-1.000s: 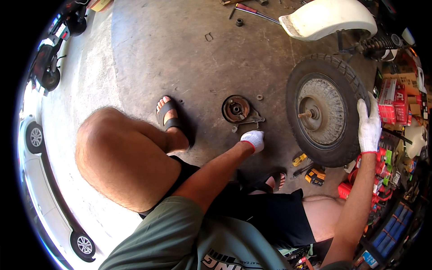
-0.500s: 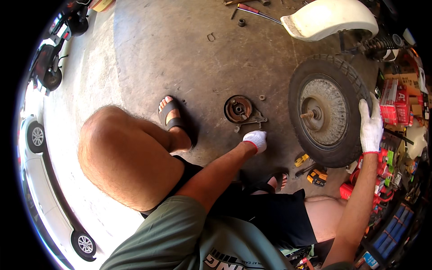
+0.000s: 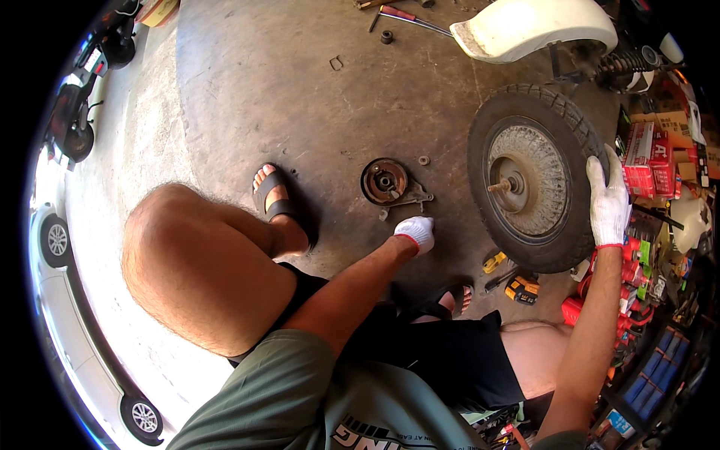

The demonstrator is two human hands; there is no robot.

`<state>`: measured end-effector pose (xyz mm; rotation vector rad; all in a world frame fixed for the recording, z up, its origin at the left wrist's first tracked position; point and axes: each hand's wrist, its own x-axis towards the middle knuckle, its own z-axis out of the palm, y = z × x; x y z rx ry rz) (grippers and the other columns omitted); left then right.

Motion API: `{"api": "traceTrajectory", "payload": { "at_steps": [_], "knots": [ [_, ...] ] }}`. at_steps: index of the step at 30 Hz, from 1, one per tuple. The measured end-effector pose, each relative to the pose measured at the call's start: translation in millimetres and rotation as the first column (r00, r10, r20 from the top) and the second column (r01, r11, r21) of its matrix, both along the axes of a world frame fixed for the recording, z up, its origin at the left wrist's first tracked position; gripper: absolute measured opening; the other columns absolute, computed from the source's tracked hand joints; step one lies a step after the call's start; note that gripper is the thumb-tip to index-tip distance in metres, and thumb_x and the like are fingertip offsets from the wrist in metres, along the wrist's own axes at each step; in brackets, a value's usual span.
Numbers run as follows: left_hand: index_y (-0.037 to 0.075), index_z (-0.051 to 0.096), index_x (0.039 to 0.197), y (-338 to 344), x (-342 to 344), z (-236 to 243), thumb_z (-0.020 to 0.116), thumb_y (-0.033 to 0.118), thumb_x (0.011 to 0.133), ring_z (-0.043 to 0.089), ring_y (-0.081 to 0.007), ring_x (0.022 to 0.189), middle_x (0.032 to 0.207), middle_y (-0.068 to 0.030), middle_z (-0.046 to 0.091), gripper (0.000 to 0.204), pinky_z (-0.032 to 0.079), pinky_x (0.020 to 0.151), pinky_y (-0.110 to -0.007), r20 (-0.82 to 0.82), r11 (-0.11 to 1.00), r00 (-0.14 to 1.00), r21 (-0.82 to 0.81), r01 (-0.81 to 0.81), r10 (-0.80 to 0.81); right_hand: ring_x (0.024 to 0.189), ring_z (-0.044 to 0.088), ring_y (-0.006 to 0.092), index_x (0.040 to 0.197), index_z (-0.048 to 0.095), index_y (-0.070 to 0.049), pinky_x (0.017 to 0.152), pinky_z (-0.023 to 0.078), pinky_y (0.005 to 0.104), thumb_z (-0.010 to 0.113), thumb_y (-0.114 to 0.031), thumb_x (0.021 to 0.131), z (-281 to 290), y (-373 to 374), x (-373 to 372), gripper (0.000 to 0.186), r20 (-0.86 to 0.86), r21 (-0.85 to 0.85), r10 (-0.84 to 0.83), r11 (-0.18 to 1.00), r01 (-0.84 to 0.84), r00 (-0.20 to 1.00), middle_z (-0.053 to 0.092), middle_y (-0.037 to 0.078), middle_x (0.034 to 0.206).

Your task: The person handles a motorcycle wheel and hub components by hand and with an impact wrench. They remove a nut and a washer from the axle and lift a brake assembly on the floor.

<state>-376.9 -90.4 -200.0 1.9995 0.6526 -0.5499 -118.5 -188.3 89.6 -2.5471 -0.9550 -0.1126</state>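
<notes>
Stained concrete floor (image 3: 300, 97) spreads beneath everything I see, turning bright white toward nine o'clock; twelve is straight ahead of the person working. The left hand (image 3: 416, 234), in a white glove with a red cuff, has its fingers curled in, and from where I stand I can't tell whether they close on anything. The right hand (image 3: 610, 201), gloved alike, has its fingers stretched long and the thumb set apart, laid against the tyre of a wheel (image 3: 536, 184) near its three o'clock edge.

That wheel stands tilted, at two o'clock from the left hand. Its tyre is black, chunky in the tread and dusty along the side; the middle is dull grey and grimy, and a rusty brown rod (image 3: 497, 187) juts from the hub. Close to the left hand, at eleven o'clock, lies a round plate (image 3: 386, 182), rust-brown inside a black rim, its grey arm pointing to four. A small ring (image 3: 424, 160) sits near it at two.

Farther out, a yellow-handled tool (image 3: 493, 262) and a yellow-and-black battery (image 3: 523, 290) lie below the wheel, around six o'clock. Past its twelve is a white mudguard (image 3: 536, 30); past its three, red boxes (image 3: 649, 163).
</notes>
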Motion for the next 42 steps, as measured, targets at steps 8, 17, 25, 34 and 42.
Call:
{"api": "traceTrajectory", "payload": {
  "at_steps": [8,17,25,34,42],
  "knots": [
    [0.007,0.071,0.118,-0.8,0.6,-8.2,0.059,0.017,0.087,0.067,-0.0399,0.112,0.116,-0.0222,0.072,0.035,0.054,0.094,-0.047,-0.027,1.0,0.999,-0.005,0.026,-0.027,0.121,0.063,0.0288,0.146,0.052,-0.002,0.105,0.046,0.0362,0.063,-0.038,0.101,0.8,1.9,-1.5,0.058,-0.006,0.003,-0.005,1.0,0.005,1.0,0.066,0.022,0.132],
    [0.001,0.066,0.108,-4.8,3.0,6.5,0.062,0.019,0.088,0.069,-0.0422,0.101,0.105,-0.0241,0.072,0.027,0.055,0.087,-0.049,0.232,0.988,0.963,0.037,-0.15,0.137,0.137,0.053,0.032,0.15,0.049,-0.003,0.115,0.038,0.0379,0.057,-0.046,0.103,4.4,4.2,-3.2,0.064,-0.052,-0.075,-0.032,0.997,0.028,0.998,0.057,0.022,0.146],
    [0.006,0.053,0.125,-10.2,60.9,77.2,0.074,0.02,0.088,0.069,-0.0313,0.09,0.112,-0.017,0.065,0.045,0.056,0.084,-0.041,0.577,0.762,0.553,-0.206,-0.614,0.601,0.122,0.063,0.0322,0.144,0.054,-0.002,0.105,0.046,0.0383,0.064,-0.04,0.1,4.4,6.4,-9.0,0.059,-0.013,-0.013,-0.033,0.999,0.033,0.999,0.065,0.023,0.133],
    [0.007,0.059,0.118,-10.9,99.4,96.7,0.073,0.018,0.085,0.068,-0.037,0.098,0.109,-0.0191,0.066,0.038,0.056,0.084,-0.045,0.557,0.772,0.549,-0.324,-0.547,0.623,0.118,0.065,0.0347,0.141,0.056,0.001,0.103,0.048,0.0398,0.066,-0.038,0.099,-1.3,-0.5,-0.9,0.059,0.036,0.028,0.011,1.0,-0.012,0.999,0.066,0.026,0.128],
    [0.005,0.059,0.119,-17.2,120.5,93.8,0.073,0.018,0.085,0.069,-0.0362,0.1,0.113,-0.0199,0.067,0.038,0.056,0.087,-0.043,0.579,0.792,0.565,-0.266,-0.55,0.588,0.117,0.065,0.0374,0.139,0.057,0.001,0.102,0.049,0.0413,0.067,-0.038,0.098,0.2,2.6,-7.4,0.057,0.127,-0.011,0.024,1.0,-0.023,0.992,0.067,0.027,0.125]
  ]
}}
